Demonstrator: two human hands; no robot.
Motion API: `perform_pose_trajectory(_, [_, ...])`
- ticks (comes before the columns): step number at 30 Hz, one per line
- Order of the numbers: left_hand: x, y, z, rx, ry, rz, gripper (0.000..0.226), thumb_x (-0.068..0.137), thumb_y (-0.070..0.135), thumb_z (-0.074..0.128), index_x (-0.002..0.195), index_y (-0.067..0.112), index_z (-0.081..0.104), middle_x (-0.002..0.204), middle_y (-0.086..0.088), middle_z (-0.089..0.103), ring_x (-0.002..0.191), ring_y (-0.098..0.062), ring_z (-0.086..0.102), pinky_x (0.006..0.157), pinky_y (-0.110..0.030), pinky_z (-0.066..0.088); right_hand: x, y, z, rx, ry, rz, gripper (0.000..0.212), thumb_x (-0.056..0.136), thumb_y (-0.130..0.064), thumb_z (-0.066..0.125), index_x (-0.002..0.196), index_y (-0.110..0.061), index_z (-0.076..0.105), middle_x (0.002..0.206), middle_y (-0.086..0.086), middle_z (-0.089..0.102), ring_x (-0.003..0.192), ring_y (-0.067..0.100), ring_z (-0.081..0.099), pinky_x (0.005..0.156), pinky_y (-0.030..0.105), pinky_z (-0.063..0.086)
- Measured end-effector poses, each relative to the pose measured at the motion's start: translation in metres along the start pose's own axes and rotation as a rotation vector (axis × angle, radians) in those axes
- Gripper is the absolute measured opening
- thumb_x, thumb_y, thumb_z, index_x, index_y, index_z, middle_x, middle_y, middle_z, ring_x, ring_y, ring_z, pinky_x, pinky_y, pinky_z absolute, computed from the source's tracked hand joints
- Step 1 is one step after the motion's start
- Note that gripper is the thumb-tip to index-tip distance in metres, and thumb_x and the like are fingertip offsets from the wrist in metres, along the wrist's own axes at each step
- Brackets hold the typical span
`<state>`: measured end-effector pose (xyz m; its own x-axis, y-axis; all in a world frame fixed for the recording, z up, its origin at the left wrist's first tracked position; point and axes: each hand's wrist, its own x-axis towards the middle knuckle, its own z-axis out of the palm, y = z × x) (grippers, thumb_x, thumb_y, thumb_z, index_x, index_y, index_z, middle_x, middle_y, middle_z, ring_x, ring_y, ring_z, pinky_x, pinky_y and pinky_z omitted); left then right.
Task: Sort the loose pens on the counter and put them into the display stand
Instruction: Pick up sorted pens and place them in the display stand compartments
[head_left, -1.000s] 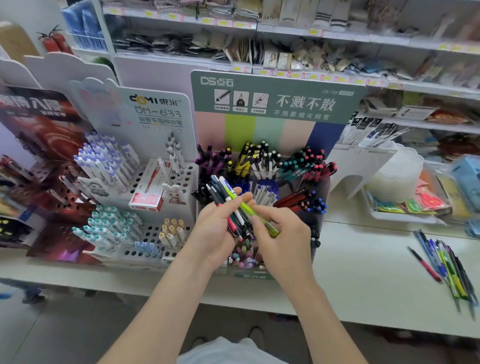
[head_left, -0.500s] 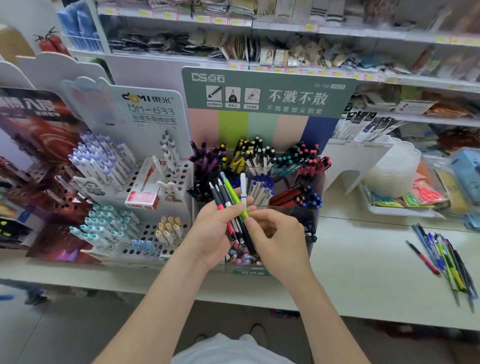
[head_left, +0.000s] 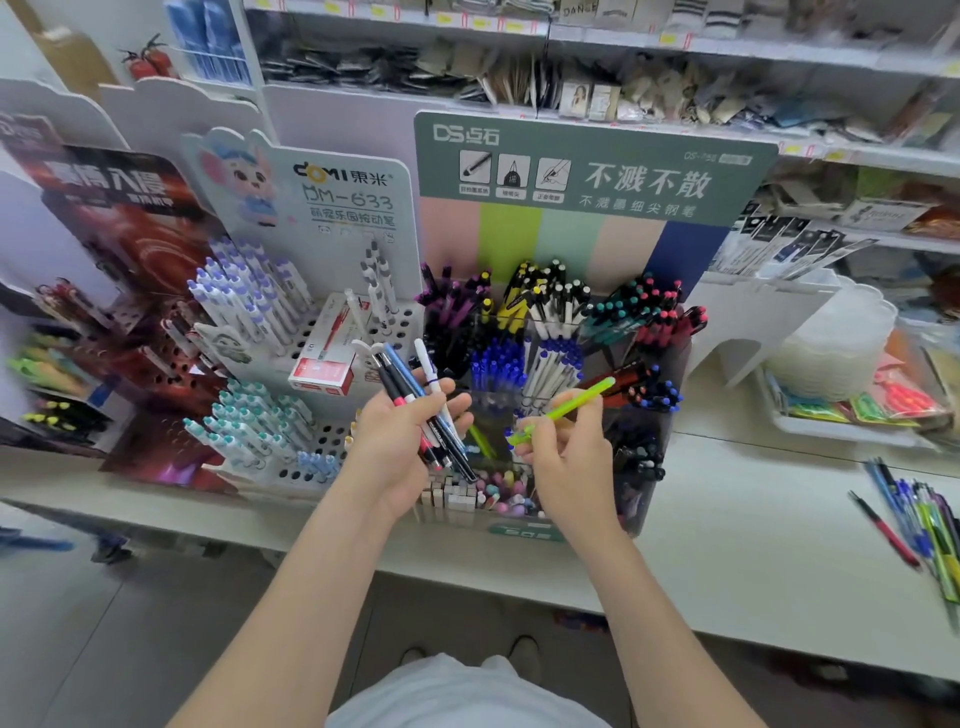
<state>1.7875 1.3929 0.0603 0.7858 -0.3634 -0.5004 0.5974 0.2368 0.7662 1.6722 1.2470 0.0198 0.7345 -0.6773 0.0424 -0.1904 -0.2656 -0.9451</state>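
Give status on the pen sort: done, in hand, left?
Done: the display stand holds pens grouped in compartments; which came from this job is unclear. In hand: left hand grips a bundle of pens, right hand pinches a green pen by the stand. Left: that bundle plus the loose pens on the counter.
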Motion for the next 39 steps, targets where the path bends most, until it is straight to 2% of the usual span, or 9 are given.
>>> perform_pose_trajectory(4, [-0.002,-0.002,-0.002,-0.120,-0.015,0.017,0.034,0.104,-0.008,0.055,0.133,0.008,0.062,0.127,-0.017,0.070,0.101,-0.028,0.080,0.082,-0.040,0.066,0.013,0.012,0.022,-0.247,-0.131,-0.173,0.002,0.110,-0.022,0.054,0.111,-0.021,0.055,0.083,-0.003,0.068,0.067,0.015,0.064,0.060,0.042,0.052])
perform_pose_trajectory(8, [-0.003,-0.005,-0.003,-0.192,-0.038,0.016,0.037,0.104,-0.009,0.054,0.136,0.007,0.061,0.123,-0.015,0.066,0.097,-0.026,0.080,0.085,-0.042,0.066,0.023,0.021,0.031,-0.449,-0.215,-0.204,0.034,0.100,-0.008,0.063,0.133,-0.018,0.063,0.113,-0.003,0.063,0.094,0.009,0.056,0.087,0.028,0.047])
perform_pose_trajectory(10, [-0.003,-0.006,-0.004,-0.206,-0.034,0.033,0.038,0.103,-0.009,0.054,0.137,0.007,0.061,0.120,-0.014,0.064,0.098,-0.026,0.079,0.089,-0.044,0.065,0.018,0.013,0.030,-0.422,-0.138,-0.185,0.043,0.095,0.000,0.059,0.134,-0.017,0.062,0.121,-0.001,0.060,0.103,0.006,0.057,0.092,0.023,0.044])
perform_pose_trajectory(13, [-0.003,-0.008,-0.004,-0.220,-0.029,0.078,0.041,0.103,-0.011,0.053,0.138,0.007,0.060,0.114,-0.012,0.062,0.098,-0.025,0.078,0.095,-0.045,0.063,0.001,-0.012,0.026,-0.209,-0.018,-0.216,0.023,0.096,-0.002,0.060,0.108,-0.019,0.071,0.097,-0.005,0.066,0.079,0.004,0.059,0.072,0.019,0.044])
perform_pose_trajectory(19, [-0.002,-0.009,-0.008,-0.110,-0.084,0.121,0.044,0.106,-0.009,0.050,0.142,0.015,0.059,0.119,-0.011,0.059,0.113,-0.028,0.075,0.108,-0.053,0.055,-0.017,-0.035,0.027,-0.037,-0.259,-0.053,0.014,0.097,-0.028,0.077,0.110,-0.029,0.082,0.090,-0.014,0.079,0.084,0.008,0.074,0.079,0.033,0.062])
perform_pose_trajectory(24, [-0.007,-0.008,-0.011,0.042,-0.156,0.089,0.032,0.107,-0.004,0.053,0.123,0.021,0.063,0.104,-0.003,0.072,0.111,-0.022,0.074,0.095,-0.050,0.061,-0.013,-0.043,0.024,0.013,-0.361,0.077,0.011,0.097,-0.026,0.078,0.095,-0.036,0.081,0.079,-0.002,0.077,0.068,0.007,0.066,0.069,0.037,0.061])
perform_pose_trajectory(28, [-0.006,-0.009,-0.013,0.094,-0.200,0.090,0.047,0.107,0.002,0.057,0.149,0.023,0.057,0.116,-0.005,0.062,0.110,-0.021,0.067,0.096,-0.038,0.059,-0.009,-0.046,0.024,0.059,-0.328,0.188,0.008,0.095,-0.035,0.079,0.094,-0.029,0.084,0.077,-0.005,0.077,0.067,0.006,0.066,0.061,0.033,0.060])
perform_pose_trajectory(34, [0.000,-0.009,-0.015,-0.031,-0.107,0.067,0.035,0.110,0.004,0.054,0.141,0.017,0.061,0.104,-0.010,0.064,0.093,-0.020,0.066,0.080,-0.037,0.061,-0.009,-0.032,0.032,-0.070,-0.232,0.083,0.007,0.096,-0.029,0.078,0.094,-0.029,0.084,0.074,-0.017,0.075,0.068,0.003,0.069,0.065,0.028,0.055])
perform_pose_trajectory(39, [0.016,-0.003,-0.027,-0.091,0.029,0.084,0.033,0.109,-0.001,0.052,0.137,0.013,0.062,0.095,-0.005,0.062,0.080,-0.016,0.061,0.075,-0.036,0.055,-0.011,-0.024,0.031,-0.059,-0.108,0.023,0.003,0.098,-0.029,0.075,0.096,-0.026,0.075,0.076,-0.014,0.075,0.073,0.010,0.074,0.065,0.043,0.065])
